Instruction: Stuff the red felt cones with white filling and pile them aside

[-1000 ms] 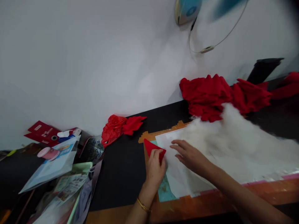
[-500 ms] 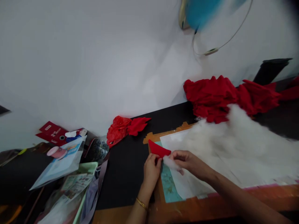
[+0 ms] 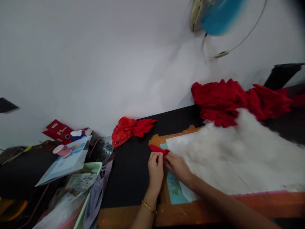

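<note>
A small red cloth piece (image 3: 158, 149) is held over the left end of the work surface, pinched at its near edge by my left hand (image 3: 156, 167). My right hand (image 3: 177, 167) presses against the cloth's right end, its fingers bent inward and closed there. Any white stuffing under those fingertips is hidden. Just to the right spreads a big heap of fluffy white stuffing (image 3: 228, 152), lying on white sheets. A teal patterned sheet (image 3: 177, 189) shows beneath my right wrist.
Red fabric (image 3: 221, 98) is piled behind the stuffing. A red plastic bag (image 3: 124, 130) lies by the wall. At left stand a green bin (image 3: 96, 167) with papers and plastic, and a pink spool (image 3: 62, 150) on a packet. A blue-bladed fan (image 3: 219, 19) hangs above.
My right hand has moved left and up against the red cloth, and the white tuft it held is out of sight. The cloth looks narrower and more bunched. The whole view has shifted slightly.
</note>
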The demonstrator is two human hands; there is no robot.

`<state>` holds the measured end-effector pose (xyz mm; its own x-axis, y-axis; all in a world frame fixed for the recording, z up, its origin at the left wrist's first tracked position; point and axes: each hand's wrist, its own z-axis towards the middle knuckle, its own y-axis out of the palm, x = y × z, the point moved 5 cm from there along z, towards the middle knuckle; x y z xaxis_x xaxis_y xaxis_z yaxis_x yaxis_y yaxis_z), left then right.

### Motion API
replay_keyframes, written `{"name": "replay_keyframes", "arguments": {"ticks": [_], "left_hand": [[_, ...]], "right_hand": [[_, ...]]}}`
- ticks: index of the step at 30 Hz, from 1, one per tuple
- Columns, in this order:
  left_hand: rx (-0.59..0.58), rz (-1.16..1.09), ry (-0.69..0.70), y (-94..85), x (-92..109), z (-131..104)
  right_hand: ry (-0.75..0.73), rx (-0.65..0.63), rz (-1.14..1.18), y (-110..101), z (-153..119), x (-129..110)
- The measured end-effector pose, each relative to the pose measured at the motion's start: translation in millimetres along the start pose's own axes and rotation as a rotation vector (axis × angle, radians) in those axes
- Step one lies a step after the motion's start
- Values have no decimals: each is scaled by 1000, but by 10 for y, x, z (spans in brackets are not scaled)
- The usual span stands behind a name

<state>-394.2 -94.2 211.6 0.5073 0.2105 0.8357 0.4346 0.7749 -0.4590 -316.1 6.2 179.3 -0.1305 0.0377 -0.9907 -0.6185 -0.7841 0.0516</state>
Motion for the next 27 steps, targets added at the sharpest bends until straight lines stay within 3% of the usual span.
{"name": "replay_keyframes", "arguments": {"ticks": [7,11,14,16,19,20,21,23,27], "left_hand": [[-92,-62,177,83,315,-195],[-158,-184,73,-10,365,-232],[-279,-260,-33,-87,370,-275],[-156,-269,-62,-199,333,-290],[303,-381,-163,-394,188,-321],[385,-471,-217,-394,142,-329],[403,-571,-276,-354,113,-324],[328,-726,-383,-225,124,-291],[286,-821,-471,-103,280,-257]], "right_hand": [[94,-9,310,84,-14,-18],[161,-26,626,132,-243,-113],[242,1,667,132,-362,-203],[245,35,619,117,-394,-300],[245,57,589,142,-429,-415],[254,50,570,168,-447,-424],[263,39,540,199,-471,-413],[266,22,434,254,-531,-343],[133,14,101,260,-656,-160]]}}
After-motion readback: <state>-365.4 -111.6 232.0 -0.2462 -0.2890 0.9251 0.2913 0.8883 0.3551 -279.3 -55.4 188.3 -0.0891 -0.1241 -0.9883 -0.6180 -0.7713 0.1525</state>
